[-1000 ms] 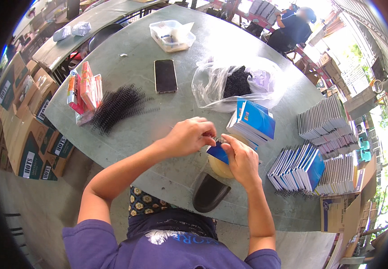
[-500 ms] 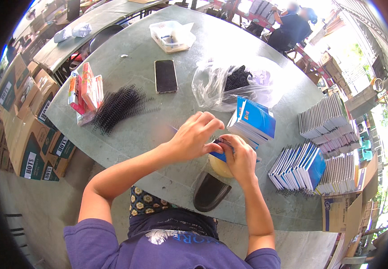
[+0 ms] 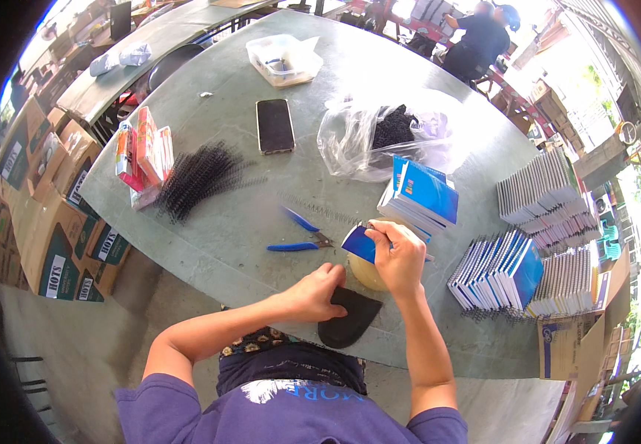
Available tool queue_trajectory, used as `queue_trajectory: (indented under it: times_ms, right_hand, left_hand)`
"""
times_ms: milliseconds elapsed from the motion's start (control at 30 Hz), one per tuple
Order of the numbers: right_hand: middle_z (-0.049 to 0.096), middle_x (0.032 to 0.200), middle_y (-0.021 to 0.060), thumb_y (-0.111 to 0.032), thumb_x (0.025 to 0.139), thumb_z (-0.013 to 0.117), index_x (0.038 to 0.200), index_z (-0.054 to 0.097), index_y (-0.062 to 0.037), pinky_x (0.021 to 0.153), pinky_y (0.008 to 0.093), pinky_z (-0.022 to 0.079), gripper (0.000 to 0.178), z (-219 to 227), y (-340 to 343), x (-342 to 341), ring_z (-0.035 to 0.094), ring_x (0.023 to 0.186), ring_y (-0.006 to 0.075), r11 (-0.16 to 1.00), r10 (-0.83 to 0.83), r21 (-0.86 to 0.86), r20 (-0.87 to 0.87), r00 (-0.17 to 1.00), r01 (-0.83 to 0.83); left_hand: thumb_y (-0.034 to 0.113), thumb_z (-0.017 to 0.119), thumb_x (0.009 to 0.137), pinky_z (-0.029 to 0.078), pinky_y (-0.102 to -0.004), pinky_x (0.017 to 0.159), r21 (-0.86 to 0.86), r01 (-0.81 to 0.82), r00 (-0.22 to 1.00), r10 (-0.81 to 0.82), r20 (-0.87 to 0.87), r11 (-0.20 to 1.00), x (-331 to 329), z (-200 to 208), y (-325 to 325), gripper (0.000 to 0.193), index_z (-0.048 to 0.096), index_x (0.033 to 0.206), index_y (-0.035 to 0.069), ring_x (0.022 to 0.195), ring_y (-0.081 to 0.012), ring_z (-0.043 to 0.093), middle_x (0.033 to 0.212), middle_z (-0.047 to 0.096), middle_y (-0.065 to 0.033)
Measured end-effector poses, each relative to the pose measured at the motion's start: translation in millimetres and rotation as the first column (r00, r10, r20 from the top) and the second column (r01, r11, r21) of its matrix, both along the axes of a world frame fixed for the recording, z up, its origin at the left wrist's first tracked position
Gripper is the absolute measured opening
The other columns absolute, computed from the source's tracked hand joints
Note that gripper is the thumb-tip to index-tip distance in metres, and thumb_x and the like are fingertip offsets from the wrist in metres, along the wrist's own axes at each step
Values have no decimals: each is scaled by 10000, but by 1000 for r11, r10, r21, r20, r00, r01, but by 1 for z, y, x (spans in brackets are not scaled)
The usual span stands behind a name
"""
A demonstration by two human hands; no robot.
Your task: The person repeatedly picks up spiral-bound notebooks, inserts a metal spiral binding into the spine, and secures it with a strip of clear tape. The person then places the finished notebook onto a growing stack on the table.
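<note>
My right hand [image 3: 400,255] pinches a small blue notebook [image 3: 357,243] at its upper edge, over a round cream-coloured object [image 3: 367,274] on the table. From the notebook a thin dark spiral coil [image 3: 322,210] stretches out to the left. My left hand [image 3: 314,293] is closed at the left edge of a flat black pad [image 3: 351,318] with one rounded end, its thumb on top. Just beyond that hand lie blue-handled pliers [image 3: 304,237], jaws toward the notebook. A stack of blue notebooks [image 3: 423,196] sits beyond my right hand.
Loose black coils [image 3: 206,181] lie at left by orange-and-white packs [image 3: 145,152]. Farther back are a phone [image 3: 274,126], a clear plastic tub [image 3: 283,63] and a clear bag [image 3: 357,140] holding black coils. Bound notebooks [image 3: 494,274] line the right; cartons [image 3: 61,244] stand left.
My left hand has come away from the notebook, down to the black pad, uncovering the pliers and coil. My right hand still holds the notebook.
</note>
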State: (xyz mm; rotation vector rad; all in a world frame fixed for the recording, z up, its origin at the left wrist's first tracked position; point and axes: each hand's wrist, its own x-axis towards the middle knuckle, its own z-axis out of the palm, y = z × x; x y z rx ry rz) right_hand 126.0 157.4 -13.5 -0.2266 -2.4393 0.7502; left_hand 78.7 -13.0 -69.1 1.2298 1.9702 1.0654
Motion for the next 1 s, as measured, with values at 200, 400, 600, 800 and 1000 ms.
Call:
queue_trajectory:
  times_ms: [200, 400, 600, 800, 1000]
  right_hand:
    - [678, 822, 121, -279, 730, 731, 887, 692, -78, 648, 367, 492, 258, 25, 22, 23, 648, 715, 267, 998, -62, -1, 230, 971, 64]
    - [682, 827, 101, -166, 765, 683, 922, 700, -116, 638, 353, 496, 166, 19, 25, 42, 647, 678, 265, 992, -102, -47, 198, 975, 114]
    - [672, 818, 53, -163, 812, 620, 887, 638, -92, 662, 356, 490, 105, 17, 18, 30, 646, 771, 227, 939, -65, 344, 139, 988, 13]
    - [663, 823, 74, -245, 835, 605, 904, 596, -93, 650, 398, 487, 167, 21, 22, 30, 641, 762, 282, 973, -46, 223, 407, 912, -51]
    - [665, 792, 90, -249, 853, 586, 953, 662, -141, 653, 398, 489, 165, 20, 32, 31, 633, 767, 319, 995, 83, -85, 342, 936, -57]
  left_hand:
    - [-1, 649, 717, 482, -355, 825, 609, -247, 871, 448, -202, 754, -37, 99, -18, 444, 528, 1142, 40, 937, -296, 622, 979, 615, -174]
    - [39, 680, 775, 487, -319, 826, 432, -68, 858, 273, -434, 899, -40, 87, -12, 396, 563, 1154, 34, 909, -247, 637, 1060, 636, -143]
    - [44, 674, 812, 464, -262, 785, 479, -233, 936, 328, -125, 846, -33, 112, -27, 434, 528, 1221, 52, 889, -111, 584, 1003, 645, -83]
    - [-1, 669, 754, 494, -317, 725, 606, -224, 801, 499, -332, 763, -40, 128, -22, 364, 637, 1116, 22, 802, -232, 618, 1029, 654, -113]
    - [42, 694, 732, 519, -354, 693, 118, 66, 874, -1, -486, 991, -40, 66, -8, 470, 637, 1159, 231, 800, -262, 622, 877, 624, -100]
